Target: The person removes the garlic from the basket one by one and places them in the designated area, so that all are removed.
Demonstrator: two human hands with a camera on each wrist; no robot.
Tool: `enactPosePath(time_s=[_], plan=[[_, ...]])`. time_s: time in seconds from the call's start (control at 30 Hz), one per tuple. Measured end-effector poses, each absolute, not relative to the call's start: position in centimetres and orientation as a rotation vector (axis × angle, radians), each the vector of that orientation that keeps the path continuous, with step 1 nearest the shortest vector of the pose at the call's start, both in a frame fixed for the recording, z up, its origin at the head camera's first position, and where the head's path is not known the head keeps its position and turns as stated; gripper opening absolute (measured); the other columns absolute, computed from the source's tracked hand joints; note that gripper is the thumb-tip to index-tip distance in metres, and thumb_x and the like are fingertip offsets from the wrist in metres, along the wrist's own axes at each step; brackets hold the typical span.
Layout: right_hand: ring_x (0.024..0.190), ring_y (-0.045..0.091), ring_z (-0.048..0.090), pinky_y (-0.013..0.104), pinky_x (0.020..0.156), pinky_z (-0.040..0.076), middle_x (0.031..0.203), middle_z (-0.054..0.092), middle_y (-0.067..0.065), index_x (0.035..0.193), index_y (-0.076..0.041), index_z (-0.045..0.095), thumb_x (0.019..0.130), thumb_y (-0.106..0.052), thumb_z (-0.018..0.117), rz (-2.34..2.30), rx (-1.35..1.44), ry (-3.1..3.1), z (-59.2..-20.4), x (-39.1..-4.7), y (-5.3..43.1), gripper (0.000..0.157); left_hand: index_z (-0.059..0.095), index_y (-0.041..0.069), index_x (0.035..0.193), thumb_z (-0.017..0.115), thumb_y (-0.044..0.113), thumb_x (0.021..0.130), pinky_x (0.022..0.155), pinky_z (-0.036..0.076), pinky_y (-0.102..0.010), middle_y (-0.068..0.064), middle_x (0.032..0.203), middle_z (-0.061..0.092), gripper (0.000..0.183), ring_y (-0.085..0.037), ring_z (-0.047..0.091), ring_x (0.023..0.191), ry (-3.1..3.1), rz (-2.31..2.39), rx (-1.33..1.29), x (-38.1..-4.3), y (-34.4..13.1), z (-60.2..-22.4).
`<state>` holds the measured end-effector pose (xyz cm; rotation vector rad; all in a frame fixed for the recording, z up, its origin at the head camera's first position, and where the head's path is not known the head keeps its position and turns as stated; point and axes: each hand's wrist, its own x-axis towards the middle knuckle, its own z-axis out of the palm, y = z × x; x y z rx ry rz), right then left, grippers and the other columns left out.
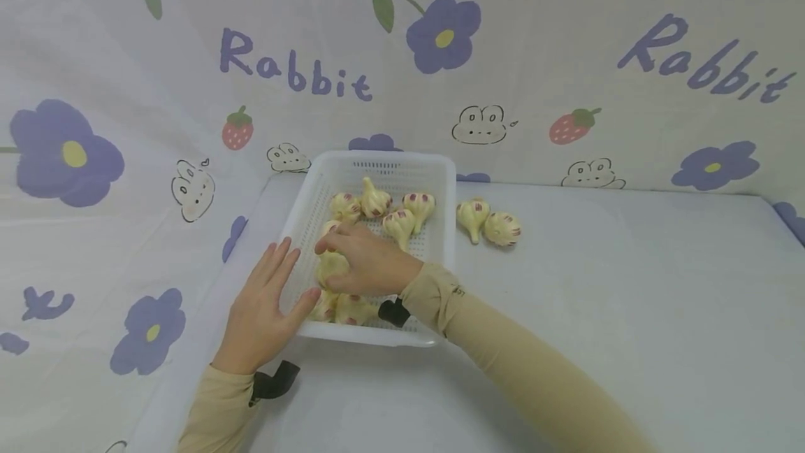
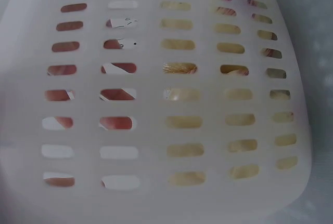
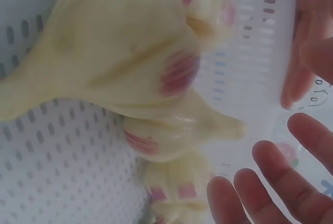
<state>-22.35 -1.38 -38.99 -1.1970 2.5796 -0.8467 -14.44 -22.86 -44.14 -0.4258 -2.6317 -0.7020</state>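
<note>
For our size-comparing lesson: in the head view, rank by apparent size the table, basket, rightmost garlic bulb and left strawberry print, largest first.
1. Table
2. Basket
3. Rightmost garlic bulb and left strawberry print: too alike to rank.

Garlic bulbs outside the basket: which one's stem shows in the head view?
The bulb nearer the basket: its stem points toward the person. The other bulb shows no clear stem.
</note>
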Motion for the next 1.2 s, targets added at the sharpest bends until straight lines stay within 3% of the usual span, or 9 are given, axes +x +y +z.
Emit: enactPosePath(time_s=[0.3, 0.7, 0.97, 1.2], plan=[[0.123, 0.025, 0.059, 0.04, 0.108, 0.05, 0.133, 0.066, 0.012, 0.135, -0.005, 0.065, 0.095, -0.019, 0.075, -0.766, -1.272, 2.509, -39.6, -22.6, -1.5, 0.044, 0.054, -0.002, 0.148, 0.071, 0.034, 0.094, 0.117, 0.037, -0.065, -0.019, 0.161, 0.046, 0.067, -0.042, 0.037, 0.152, -2.631, -0.683, -0.426, -14.4, -22.8, -44.1], [0.12, 0.022, 0.054, 0.035, 0.098, 0.052, 0.133, 0.06, 0.005, 0.132, -0.017, 0.07, 0.087, -0.015, 0.076, -0.547, -1.134, 2.516, -40.2, -22.4, -1.7, 0.046, 0.053, -0.001, 0.15, 0.069, 0.036, 0.095, 0.117, 0.037, -0.065, -0.017, 0.163, 0.044, 0.068, -0.041, 0.036, 0.153, -2.661, -0.674, -0.409, -14.3, -22.8, -43.9], [0.109, 0.019, 0.054, 0.029, 0.088, 0.051, 0.13, 0.059, 0.005, 0.129, -0.017, 0.073, 0.085, -0.026, 0.082, -0.473, -1.166, 2.483, -40.5, -22.3, -1.6, 0.045, 0.054, -0.001, 0.149, 0.07, 0.035, 0.094, 0.118, 0.036, -0.064, -0.017, 0.163, 0.044, 0.068, -0.041, 0.036, 0.153, -2.655, -0.673, -0.41, -14.3, -22.9, -44.0], [0.101, 0.016, 0.058, 0.028, 0.086, 0.051, 0.125, 0.066, 0.005, 0.132, -0.015, 0.071, 0.084, -0.023, 0.083, -0.413, -1.088, 2.429, -40.4, -22.2, -1.6, 0.05, 0.054, -0.001, 0.149, 0.071, 0.035, 0.093, 0.118, 0.036, -0.065, -0.017, 0.163, 0.044, 0.069, -0.041, 0.036, 0.154, -2.651, -0.676, -0.41, -14.3, -23.0, -44.1]])
